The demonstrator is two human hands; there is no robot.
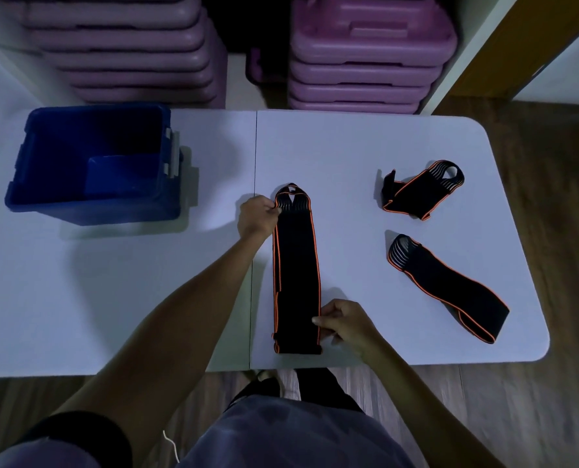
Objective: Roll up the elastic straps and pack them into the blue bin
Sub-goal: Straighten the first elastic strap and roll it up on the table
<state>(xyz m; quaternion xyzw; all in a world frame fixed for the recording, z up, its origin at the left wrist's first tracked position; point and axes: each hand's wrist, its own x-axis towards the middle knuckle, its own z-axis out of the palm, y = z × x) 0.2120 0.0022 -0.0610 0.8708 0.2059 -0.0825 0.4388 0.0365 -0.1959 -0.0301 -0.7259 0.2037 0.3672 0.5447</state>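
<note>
Our left hand (259,216) pinches the left edge of a black, orange-trimmed elastic strap (296,271) at its far, ribbed end, fingers curled onto the fabric. Our right hand (343,324) pinches the same strap's right edge close to its near end, thumb and fingertips closed on the trim.

From the head camera, we see this strap lying flat and unrolled on the white folding table (348,146), running straight away from us just right of the table's centre seam. The blue bin (95,163) stands open-topped on the left half of the table, well apart from the strap.

Two more straps lie on the right half: a loosely folded strap (423,189) toward the far side and a long diagonal strap (446,285) nearer to us, apart from each other. Behind the table stand two stacks of purple plastic cases (129,52). Wood flooring (551,197) shows to the right.
</note>
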